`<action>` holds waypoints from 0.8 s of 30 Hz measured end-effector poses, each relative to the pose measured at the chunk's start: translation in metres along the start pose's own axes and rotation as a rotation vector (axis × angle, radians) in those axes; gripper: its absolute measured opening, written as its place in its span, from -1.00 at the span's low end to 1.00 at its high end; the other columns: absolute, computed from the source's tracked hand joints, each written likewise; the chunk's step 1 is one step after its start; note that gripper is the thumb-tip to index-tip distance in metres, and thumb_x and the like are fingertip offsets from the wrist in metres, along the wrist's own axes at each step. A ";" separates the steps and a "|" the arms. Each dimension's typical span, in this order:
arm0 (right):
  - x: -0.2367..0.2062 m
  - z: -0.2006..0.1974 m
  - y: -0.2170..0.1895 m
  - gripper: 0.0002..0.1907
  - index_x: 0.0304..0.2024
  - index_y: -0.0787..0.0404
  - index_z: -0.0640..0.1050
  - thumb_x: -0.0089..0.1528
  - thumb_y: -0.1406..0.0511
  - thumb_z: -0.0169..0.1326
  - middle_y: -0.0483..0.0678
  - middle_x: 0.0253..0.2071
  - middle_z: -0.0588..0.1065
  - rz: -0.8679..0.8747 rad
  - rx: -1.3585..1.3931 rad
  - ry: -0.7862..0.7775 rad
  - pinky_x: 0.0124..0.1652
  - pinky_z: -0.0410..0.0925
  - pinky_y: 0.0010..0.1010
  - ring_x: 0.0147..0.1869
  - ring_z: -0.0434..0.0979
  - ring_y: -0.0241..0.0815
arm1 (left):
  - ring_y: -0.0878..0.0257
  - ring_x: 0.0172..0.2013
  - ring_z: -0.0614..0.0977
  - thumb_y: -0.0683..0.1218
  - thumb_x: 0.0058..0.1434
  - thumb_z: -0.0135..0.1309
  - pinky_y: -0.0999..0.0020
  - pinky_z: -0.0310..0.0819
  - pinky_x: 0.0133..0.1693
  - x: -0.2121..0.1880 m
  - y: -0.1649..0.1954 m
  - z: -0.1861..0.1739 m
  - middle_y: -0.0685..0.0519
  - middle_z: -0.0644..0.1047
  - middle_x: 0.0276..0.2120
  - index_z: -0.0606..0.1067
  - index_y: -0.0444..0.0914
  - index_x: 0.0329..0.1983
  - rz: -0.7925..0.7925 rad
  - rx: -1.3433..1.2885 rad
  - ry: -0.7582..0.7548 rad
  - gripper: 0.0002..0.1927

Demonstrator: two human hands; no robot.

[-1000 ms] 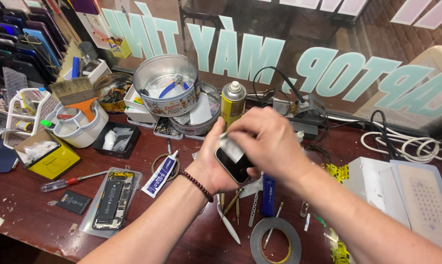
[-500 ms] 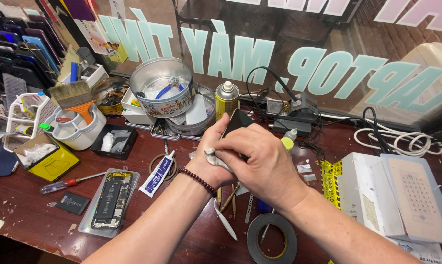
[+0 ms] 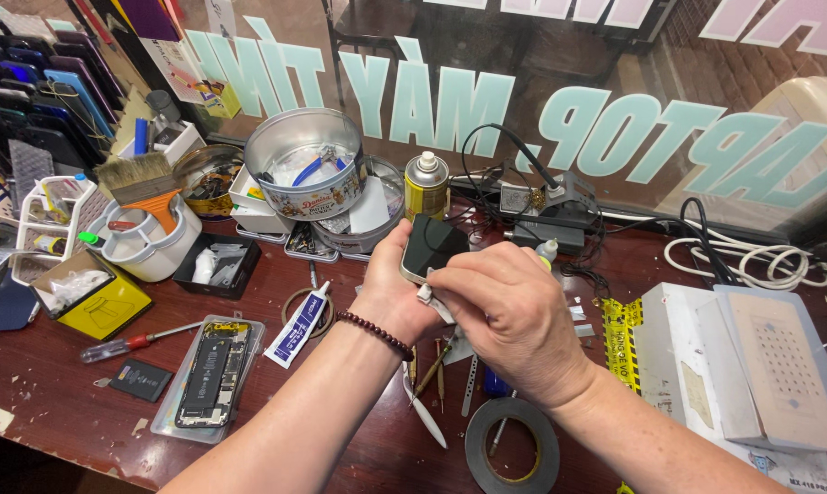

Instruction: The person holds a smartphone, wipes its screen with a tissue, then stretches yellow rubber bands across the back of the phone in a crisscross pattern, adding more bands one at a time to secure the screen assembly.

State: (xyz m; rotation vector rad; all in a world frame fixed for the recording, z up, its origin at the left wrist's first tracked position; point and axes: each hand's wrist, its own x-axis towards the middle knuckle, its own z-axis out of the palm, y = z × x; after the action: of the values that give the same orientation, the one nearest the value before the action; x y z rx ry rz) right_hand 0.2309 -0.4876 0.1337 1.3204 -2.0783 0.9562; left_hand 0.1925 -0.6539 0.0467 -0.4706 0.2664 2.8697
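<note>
My left hand [image 3: 390, 288] holds a phone screen panel [image 3: 433, 247] upright above the middle of the dark red bench [image 3: 56, 412]; a beaded bracelet sits on that wrist. My right hand [image 3: 509, 316] is closed on a small white piece [image 3: 425, 295] and presses it against the lower edge of the panel. Below the hands lie thin metal tools and tweezers [image 3: 441, 375], partly hidden by my arms.
An opened phone body [image 3: 212, 370] lies in a clear tray at left, with a red screwdriver [image 3: 129, 345], glue tube [image 3: 299, 325] and battery [image 3: 139, 378] near it. A tape roll [image 3: 512, 448] sits in front, a spray can [image 3: 426, 186] and round tin [image 3: 303, 165] behind, a white heating pad [image 3: 752, 366] at right.
Both hands have shifted right and slightly away from me with the panel. The panel has turned from flat in my palm to upright, and my right hand has moved down to its lower edge.
</note>
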 end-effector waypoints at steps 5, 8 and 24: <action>0.004 -0.004 0.000 -0.78 -0.20 0.18 0.65 0.09 0.39 0.30 -0.07 -0.21 0.60 -0.005 -0.007 -0.003 -0.10 0.41 -0.26 -0.13 0.56 -0.07 | -0.05 -0.29 0.60 0.24 0.38 -0.32 -0.01 0.57 -0.18 0.008 0.007 -0.014 -0.15 0.57 -0.28 0.48 -0.25 -0.11 0.020 -0.058 -0.024 -0.47; 0.005 0.002 0.001 -0.80 -0.22 0.18 0.65 0.08 0.40 0.30 -0.07 -0.22 0.59 -0.009 -0.013 0.017 -0.10 0.41 -0.26 -0.13 0.55 -0.05 | -0.10 -0.15 0.63 0.19 0.49 -0.31 -0.10 0.58 -0.09 0.010 0.005 -0.013 -0.20 0.59 -0.14 0.49 -0.31 -0.01 -0.029 -0.181 -0.183 -0.47; -0.023 -0.034 0.036 -0.85 -0.18 0.22 0.68 0.19 0.36 0.23 -0.15 -0.20 0.62 0.509 0.227 -0.020 -0.18 0.44 -0.55 -0.17 0.59 -0.42 | 0.06 -0.04 0.65 -0.06 0.45 -0.09 0.09 0.56 0.09 -0.014 0.000 0.041 -0.16 0.59 -0.02 0.46 -0.43 0.16 -0.023 0.322 -0.229 -0.63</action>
State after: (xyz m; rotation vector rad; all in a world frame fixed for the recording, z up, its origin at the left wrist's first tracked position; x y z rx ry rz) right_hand 0.2088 -0.4375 0.1281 0.9087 -2.4343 1.4285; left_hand 0.1933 -0.6477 0.0900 -0.0840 0.6610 2.7496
